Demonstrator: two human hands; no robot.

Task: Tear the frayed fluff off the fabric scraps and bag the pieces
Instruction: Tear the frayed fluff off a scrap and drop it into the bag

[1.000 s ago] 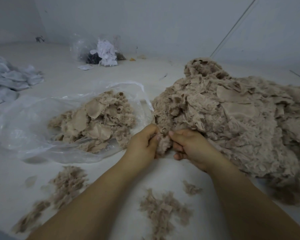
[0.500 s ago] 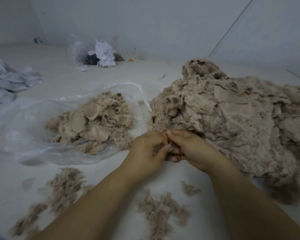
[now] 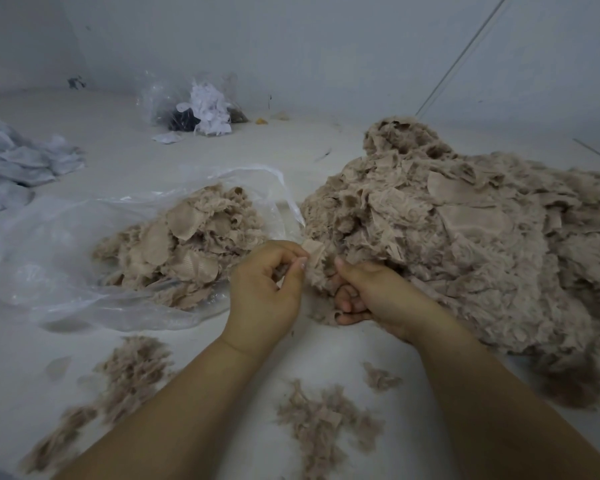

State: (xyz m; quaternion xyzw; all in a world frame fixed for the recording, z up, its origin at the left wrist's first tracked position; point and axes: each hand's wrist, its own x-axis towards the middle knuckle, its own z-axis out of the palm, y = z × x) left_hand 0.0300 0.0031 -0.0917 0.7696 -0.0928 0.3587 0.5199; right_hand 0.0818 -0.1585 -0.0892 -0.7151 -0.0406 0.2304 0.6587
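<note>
Both forearms reach forward, left hand (image 3: 262, 289) and right hand (image 3: 374, 294) close together, fingers curled, pinching.

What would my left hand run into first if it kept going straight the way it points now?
Probably the scrap the left hand already pinches; just beyond lies the big pile, though depth is unclear.

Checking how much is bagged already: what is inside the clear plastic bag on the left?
The clear plastic bag holds a heap of beige fabric pieces, some smooth and rounded, others fuzzy. What lies beneath the heap's top layer is covered.
</note>
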